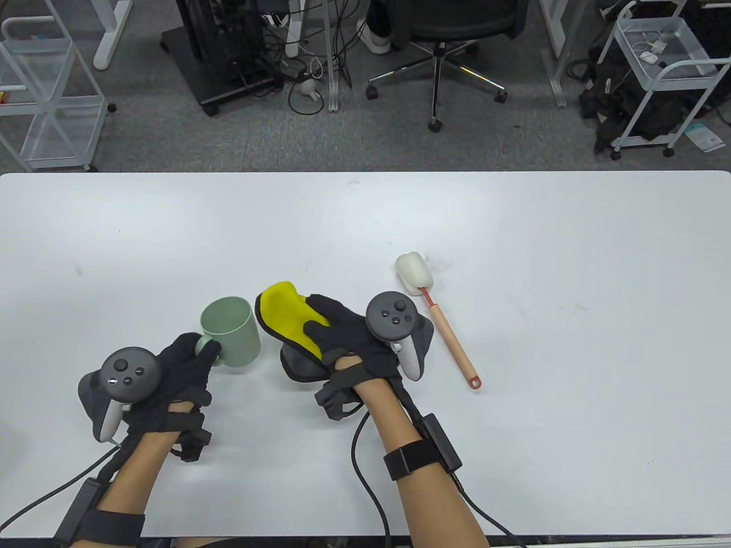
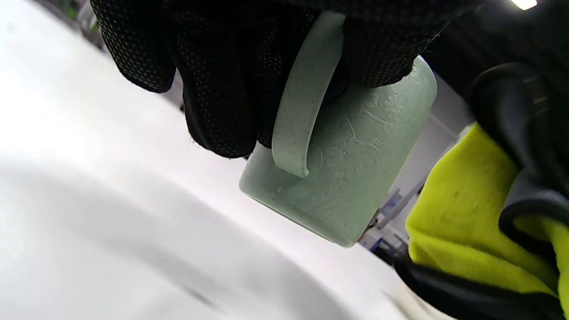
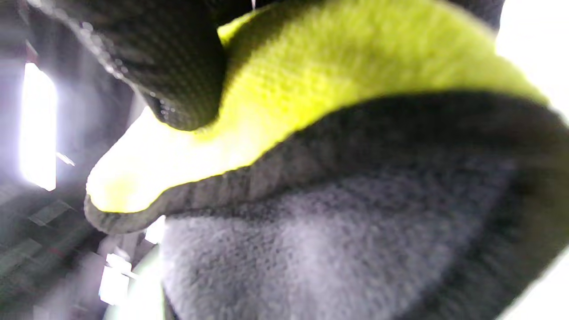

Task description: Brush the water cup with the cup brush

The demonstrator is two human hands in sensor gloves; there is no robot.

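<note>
A pale green cup (image 1: pixel 231 331) stands upright at the table's front left. My left hand (image 1: pixel 185 365) grips its handle (image 2: pixel 302 93); the fingers wrap around the handle in the left wrist view. My right hand (image 1: pixel 337 334) holds a yellow and grey cloth (image 1: pixel 282 311) just right of the cup, raised off the table. The cloth (image 3: pixel 311 133) fills the right wrist view, with a gloved finger (image 3: pixel 178 66) pressed on its yellow side. The cup brush (image 1: pixel 437 317), with a white sponge head and a peach handle, lies on the table to the right of my right hand, untouched.
The white table (image 1: pixel 514 240) runs wide to the back and right. Beyond its far edge are an office chair (image 1: pixel 440 34), wire carts and cables on the floor.
</note>
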